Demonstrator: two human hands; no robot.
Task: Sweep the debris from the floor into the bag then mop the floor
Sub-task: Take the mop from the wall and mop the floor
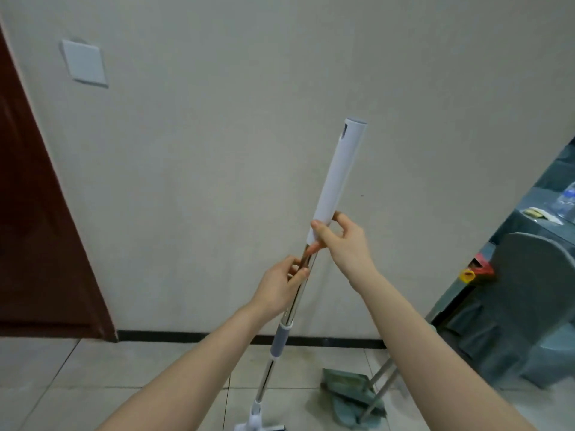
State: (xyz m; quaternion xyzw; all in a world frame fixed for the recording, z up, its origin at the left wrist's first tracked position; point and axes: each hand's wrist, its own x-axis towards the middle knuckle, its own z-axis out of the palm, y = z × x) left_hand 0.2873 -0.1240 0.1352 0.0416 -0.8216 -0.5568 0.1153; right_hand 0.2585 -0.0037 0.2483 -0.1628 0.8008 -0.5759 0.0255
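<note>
A mop (pixel 337 178) stands tilted in front of me, its white top grip leaning right and up, its shiny metal pole running down to a white head (pixel 258 423) on the tiled floor. My right hand (pixel 342 244) grips the lower end of the white grip. My left hand (pixel 280 286) holds the metal pole just below it, thumb and fingers wrapped round. A grey collar (pixel 280 340) sits on the pole beneath my left hand.
A green dustpan and broom (pixel 351 391) with a metal handle lie on the floor at right. A grey covered chair (pixel 529 306) and a table with a water bottle (pixel 567 200) stand at far right. A brown door (pixel 37 228) is at left, a plain wall ahead.
</note>
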